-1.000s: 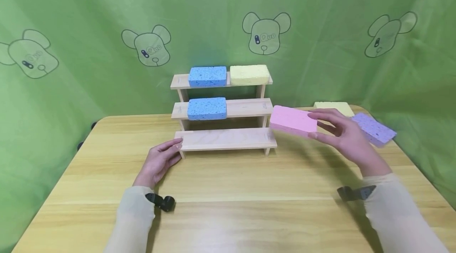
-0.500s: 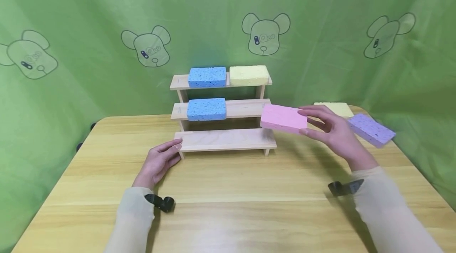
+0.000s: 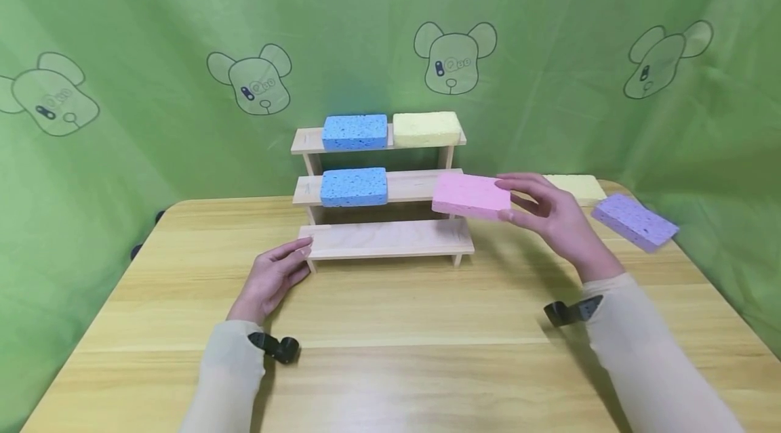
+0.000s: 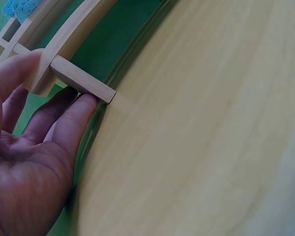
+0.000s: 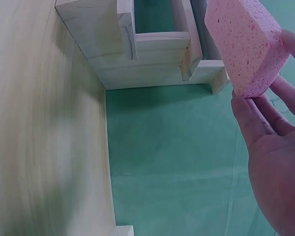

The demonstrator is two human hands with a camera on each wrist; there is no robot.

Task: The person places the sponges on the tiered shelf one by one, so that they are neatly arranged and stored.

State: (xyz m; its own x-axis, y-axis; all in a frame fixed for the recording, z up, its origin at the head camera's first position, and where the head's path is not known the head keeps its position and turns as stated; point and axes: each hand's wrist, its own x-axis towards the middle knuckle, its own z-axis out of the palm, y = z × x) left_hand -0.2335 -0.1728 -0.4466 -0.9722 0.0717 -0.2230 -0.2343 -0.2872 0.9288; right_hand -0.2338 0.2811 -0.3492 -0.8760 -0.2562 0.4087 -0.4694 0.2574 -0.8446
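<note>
My right hand pinches a pink sponge by its right end. In the head view the sponge overlaps the right part of the wooden display shelf's middle tier; in the right wrist view the pink sponge is held off the boards. My left hand grips the left end of the three-tier shelf at its lowest board. The left wrist view has the fingers against the shelf's leg. A blue sponge lies on the middle tier. Another blue sponge and a yellow sponge lie on top.
On the table, to the right behind my right hand, lie a purple sponge and a partly covered yellow sponge. A green curtain with printed bear heads hangs behind the table.
My right hand has carried the pink sponge leftward and slightly up, from beside the shelf to the middle tier's right part. The left hand has stayed in place.
</note>
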